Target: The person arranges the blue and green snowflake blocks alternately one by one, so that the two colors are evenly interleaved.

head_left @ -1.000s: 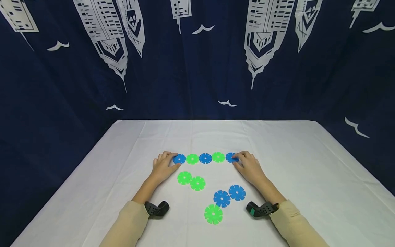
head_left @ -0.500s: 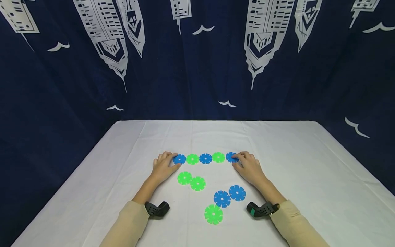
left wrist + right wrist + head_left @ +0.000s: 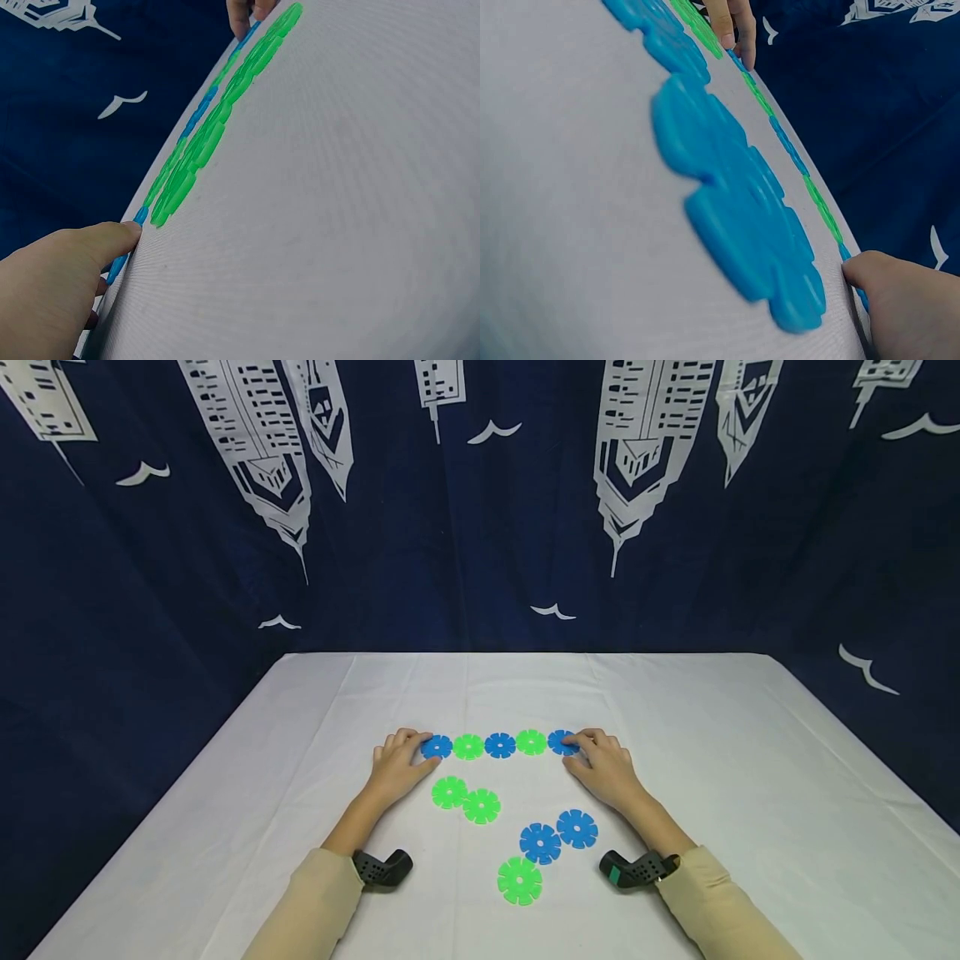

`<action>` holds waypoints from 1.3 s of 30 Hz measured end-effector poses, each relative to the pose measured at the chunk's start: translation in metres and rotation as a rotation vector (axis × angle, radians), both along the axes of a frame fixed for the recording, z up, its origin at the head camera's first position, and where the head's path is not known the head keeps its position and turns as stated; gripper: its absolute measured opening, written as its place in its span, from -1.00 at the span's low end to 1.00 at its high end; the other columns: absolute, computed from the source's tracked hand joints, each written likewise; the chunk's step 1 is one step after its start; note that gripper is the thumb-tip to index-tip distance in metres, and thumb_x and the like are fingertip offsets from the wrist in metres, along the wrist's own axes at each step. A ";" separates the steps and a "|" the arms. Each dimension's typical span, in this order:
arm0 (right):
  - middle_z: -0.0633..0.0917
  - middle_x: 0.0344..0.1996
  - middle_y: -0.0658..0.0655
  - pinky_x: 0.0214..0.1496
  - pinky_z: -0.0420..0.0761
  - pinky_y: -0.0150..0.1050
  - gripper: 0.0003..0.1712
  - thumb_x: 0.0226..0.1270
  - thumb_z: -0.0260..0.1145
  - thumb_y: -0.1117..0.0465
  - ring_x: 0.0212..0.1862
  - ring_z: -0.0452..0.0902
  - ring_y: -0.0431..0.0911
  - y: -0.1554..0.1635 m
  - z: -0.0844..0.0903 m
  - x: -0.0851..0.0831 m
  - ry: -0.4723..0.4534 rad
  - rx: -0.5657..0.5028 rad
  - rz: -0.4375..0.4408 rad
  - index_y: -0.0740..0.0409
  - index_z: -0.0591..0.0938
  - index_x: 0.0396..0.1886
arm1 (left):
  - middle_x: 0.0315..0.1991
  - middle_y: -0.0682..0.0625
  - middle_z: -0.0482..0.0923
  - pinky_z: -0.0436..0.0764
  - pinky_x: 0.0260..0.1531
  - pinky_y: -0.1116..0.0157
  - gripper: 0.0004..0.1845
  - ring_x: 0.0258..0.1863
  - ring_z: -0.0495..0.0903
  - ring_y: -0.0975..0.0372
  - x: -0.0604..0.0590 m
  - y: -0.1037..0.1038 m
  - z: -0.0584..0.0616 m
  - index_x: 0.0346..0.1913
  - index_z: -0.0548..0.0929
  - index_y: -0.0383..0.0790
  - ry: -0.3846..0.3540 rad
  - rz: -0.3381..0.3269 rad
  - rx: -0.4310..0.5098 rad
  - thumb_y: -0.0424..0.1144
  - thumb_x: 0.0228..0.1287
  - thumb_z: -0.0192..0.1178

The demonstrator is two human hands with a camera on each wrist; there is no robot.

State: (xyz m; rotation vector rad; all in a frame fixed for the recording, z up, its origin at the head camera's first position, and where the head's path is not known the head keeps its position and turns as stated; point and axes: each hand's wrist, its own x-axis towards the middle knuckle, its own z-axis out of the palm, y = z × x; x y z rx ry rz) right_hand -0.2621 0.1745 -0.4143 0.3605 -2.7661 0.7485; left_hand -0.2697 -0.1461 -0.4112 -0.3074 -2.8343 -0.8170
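A row of blue and green plastic snowflake discs lies flat across the white table. At its left end, my left hand (image 3: 393, 768) holds a blue snowflake disc (image 3: 437, 747) by its edges, between thumb and index finger. My right hand (image 3: 606, 770) likewise pinches the blue snowflake disc (image 3: 558, 742) at the right end, covering part of it. Between them lie a green disc (image 3: 468, 747), a blue disc (image 3: 500, 745) and another green disc (image 3: 532, 742), edge to edge or nearly so. In the right wrist view the thumb (image 3: 864, 268) presses on the end disc's near edge.
Nearer the body lie two green discs (image 3: 481, 807) side by side, two blue discs (image 3: 540, 843) and one larger-looking green disc (image 3: 519, 881). Black wrist cameras (image 3: 383, 868) sit on both forearms. A dark blue patterned curtain (image 3: 465, 543) hangs behind the table (image 3: 697, 718).
The right hand and its blue disc have shifted very slightly left, toward the neighbouring green disc. The left hand keeps its hold, and the loose discs stay in place.
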 end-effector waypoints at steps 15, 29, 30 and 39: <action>0.44 0.11 0.29 0.13 0.19 0.17 -0.65 0.23 0.16 0.12 0.17 0.28 0.20 -0.005 0.012 0.001 -0.023 -0.100 -0.001 0.13 0.56 -0.01 | 0.08 -0.14 0.38 0.15 -0.17 0.13 -0.45 0.01 0.31 0.07 0.001 0.000 0.001 0.17 0.46 -0.20 -0.001 0.009 0.004 0.00 0.15 0.15; 0.57 -0.03 0.08 0.07 0.30 0.04 -0.74 0.22 0.20 0.12 0.07 0.46 0.01 -0.053 0.031 0.028 -0.015 -0.072 0.218 0.02 0.58 -0.08 | 0.10 -0.14 0.37 0.14 -0.17 0.14 -0.45 0.01 0.30 0.07 0.001 0.000 0.001 0.17 0.46 -0.19 -0.005 0.007 0.016 0.00 0.15 0.15; 0.57 -0.04 0.06 0.05 0.31 0.02 -0.74 0.22 0.20 0.12 0.06 0.47 -0.01 -0.057 0.030 0.031 -0.018 -0.066 0.241 0.00 0.58 -0.09 | 0.10 -0.14 0.37 0.14 -0.17 0.14 -0.45 0.01 0.30 0.07 0.001 0.000 0.000 0.17 0.46 -0.19 -0.005 0.007 0.015 0.00 0.15 0.15; 0.57 -0.07 -0.06 0.03 0.32 -0.08 -0.76 0.23 0.17 0.14 0.01 0.50 -0.12 -0.079 0.018 0.049 -0.084 -0.064 0.396 -0.03 0.58 -0.10 | 0.09 -0.14 0.37 0.15 -0.18 0.14 -0.46 0.00 0.31 0.08 0.000 0.000 -0.002 0.16 0.46 -0.18 0.002 0.001 0.010 0.01 0.15 0.15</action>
